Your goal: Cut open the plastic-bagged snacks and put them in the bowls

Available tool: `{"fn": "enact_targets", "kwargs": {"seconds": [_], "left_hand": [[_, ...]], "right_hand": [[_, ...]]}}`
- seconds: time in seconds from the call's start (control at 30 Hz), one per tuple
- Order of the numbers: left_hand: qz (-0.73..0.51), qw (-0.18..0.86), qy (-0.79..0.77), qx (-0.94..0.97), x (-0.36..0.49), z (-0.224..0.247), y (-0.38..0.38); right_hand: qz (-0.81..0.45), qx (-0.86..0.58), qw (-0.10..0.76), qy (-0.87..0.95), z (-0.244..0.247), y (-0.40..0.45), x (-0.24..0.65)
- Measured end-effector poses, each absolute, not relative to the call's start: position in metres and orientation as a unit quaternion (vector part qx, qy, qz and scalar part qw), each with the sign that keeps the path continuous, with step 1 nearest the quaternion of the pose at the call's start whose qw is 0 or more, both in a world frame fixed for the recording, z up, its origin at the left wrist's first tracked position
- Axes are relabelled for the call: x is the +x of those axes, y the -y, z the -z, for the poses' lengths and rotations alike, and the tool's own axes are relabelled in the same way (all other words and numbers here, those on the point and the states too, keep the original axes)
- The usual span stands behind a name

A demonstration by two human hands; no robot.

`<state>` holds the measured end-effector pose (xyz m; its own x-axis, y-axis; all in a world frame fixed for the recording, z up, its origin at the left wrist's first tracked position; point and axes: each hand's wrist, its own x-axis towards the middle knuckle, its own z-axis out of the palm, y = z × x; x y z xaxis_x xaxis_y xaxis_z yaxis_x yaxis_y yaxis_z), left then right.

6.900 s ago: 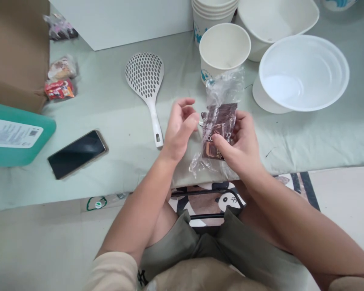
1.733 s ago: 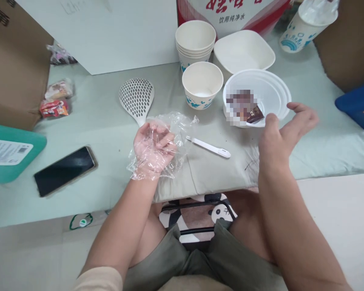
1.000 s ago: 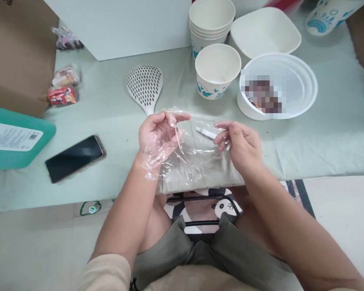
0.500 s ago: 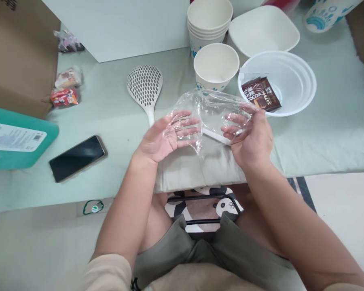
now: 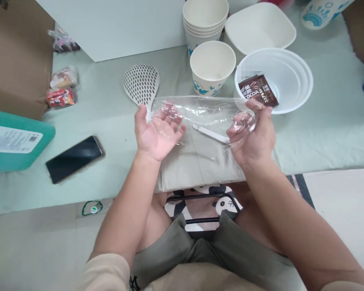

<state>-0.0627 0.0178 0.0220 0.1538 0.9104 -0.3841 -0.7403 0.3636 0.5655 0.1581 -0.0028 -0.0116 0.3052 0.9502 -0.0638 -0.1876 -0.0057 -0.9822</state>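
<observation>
A clear plastic bag (image 5: 208, 111) stretches between my two hands above the front of the table. My left hand (image 5: 159, 131) is palm up with its thumb out and fingers apart; the film lies over the fingers. On the other side my right hand (image 5: 255, 131) has its fingers curled in the film, with the thumb against it. Seen through and below the bag, a slim white stick-like tool (image 5: 210, 133) lies on the cloth. Behind my left fingers rests a white slotted skimmer (image 5: 142, 83), its handle partly hidden. Cocoa packets (image 5: 257, 91) lie in a white plastic bowl (image 5: 297, 87) beyond my right hand.
Paper cups (image 5: 204, 20) stand stacked at the back, with a single cup (image 5: 212, 66) before them and a squarish white bowl (image 5: 261, 28) beside. A phone (image 5: 75, 159), a green container (image 5: 21, 139) and small snack packs (image 5: 60, 97) are at left. A cardboard box (image 5: 15, 52) stands behind.
My left hand has moved slightly left and turned its palm upward, thumb now out. The bag is pulled wider and flatter between the hands. My right fingers have curled in more.
</observation>
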Motion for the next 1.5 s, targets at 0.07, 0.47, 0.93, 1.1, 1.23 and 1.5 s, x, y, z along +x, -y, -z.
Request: {"fn": "enact_targets", "kwargs": {"seconds": [0.07,0.47,0.93,1.1,1.23,1.5], "left_hand": [[-0.519,0.762,-0.355,0.154,-0.055,-0.019,-0.013],[-0.5,0.778,-0.336,0.178,-0.091,-0.029,-0.011],[-0.37,0.809,-0.428,0.158,-0.101,-0.019,-0.018],[-0.378,0.796,-0.414,0.229,-0.109,-0.024,-0.022],[-0.389,0.78,-0.439,0.22,-0.12,-0.021,-0.024],[-0.412,0.757,-0.478,0.169,-0.12,-0.015,-0.024]], "right_hand": [[-0.474,-0.526,0.606,0.364,0.012,0.001,0.158],[-0.624,-0.469,0.515,0.355,-0.015,0.017,0.141],[-0.675,-0.465,0.5,0.28,0.0,0.01,0.134],[-0.615,-0.481,0.562,0.272,0.001,0.007,0.142],[-0.588,-0.499,0.577,0.267,0.004,0.004,0.148],[-0.635,-0.459,0.535,0.317,-0.003,0.008,0.141]]}}
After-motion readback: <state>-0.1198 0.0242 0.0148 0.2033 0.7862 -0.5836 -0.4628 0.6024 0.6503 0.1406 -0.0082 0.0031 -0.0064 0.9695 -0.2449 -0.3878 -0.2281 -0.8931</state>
